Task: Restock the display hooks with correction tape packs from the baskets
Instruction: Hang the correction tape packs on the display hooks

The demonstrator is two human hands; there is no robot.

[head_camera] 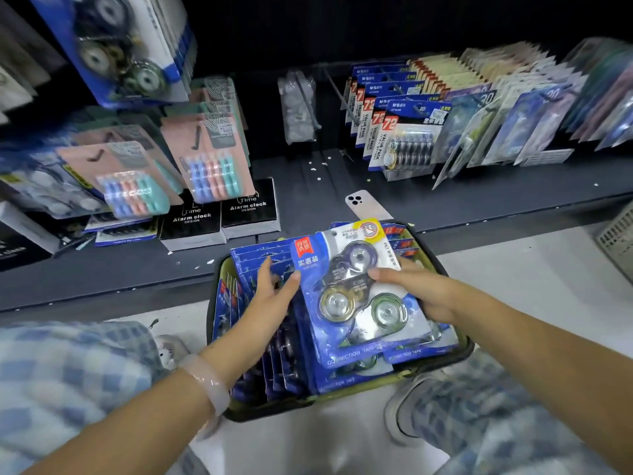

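Observation:
A dark basket with a green rim stands on the floor, full of blue correction tape packs. My right hand grips a small stack of these packs by its right edge; the top pack shows three tape rollers. My left hand reaches among the upright packs on the basket's left side, its thumb against the left edge of the held stack. Matching blue packs hang on a display hook at the upper left.
A phone lies on the dark shelf just behind the basket. Alarm clock boxes and pastel tape packs stand at left, value packs at right. A pale basket sits at the far right.

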